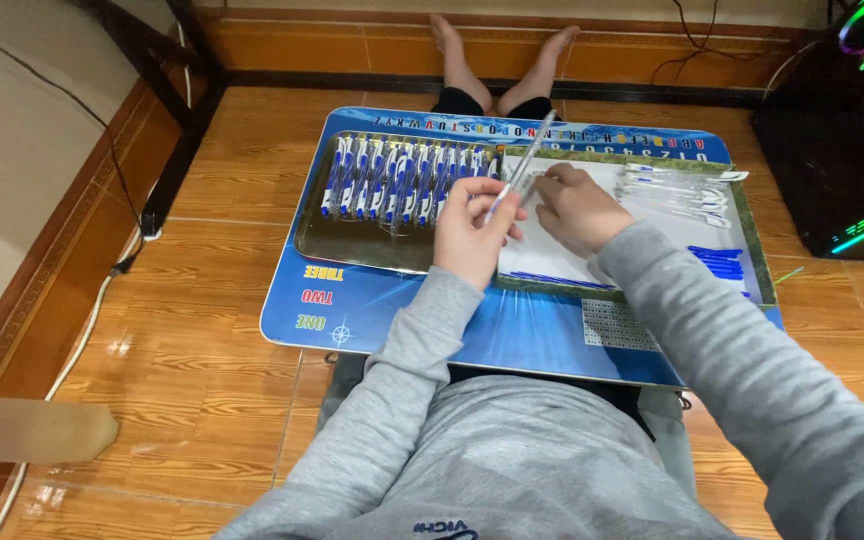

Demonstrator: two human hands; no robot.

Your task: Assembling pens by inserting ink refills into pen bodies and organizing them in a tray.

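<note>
My left hand [472, 232] grips a clear pen barrel [524, 160] that points up and away from me. Just to its right, my right hand [574, 207] rests curled on a white sheet [552, 262], fingers close to the pen; whether it holds a small part I cannot tell. A row of several finished blue-and-white pens [402, 180] lies side by side on the left half of a metal tray [337, 243]. Clear empty barrels [682, 190] lie at the tray's far right, and blue refills [717, 262] lie below them.
The tray sits on a blue lap table [382, 320] across my legs, over a wooden-look tiled floor [212, 330]. My bare feet [497, 50] reach toward the far wall. A dark computer case with coloured lights [842, 150] stands at right; cables [122, 250] run along the left wall.
</note>
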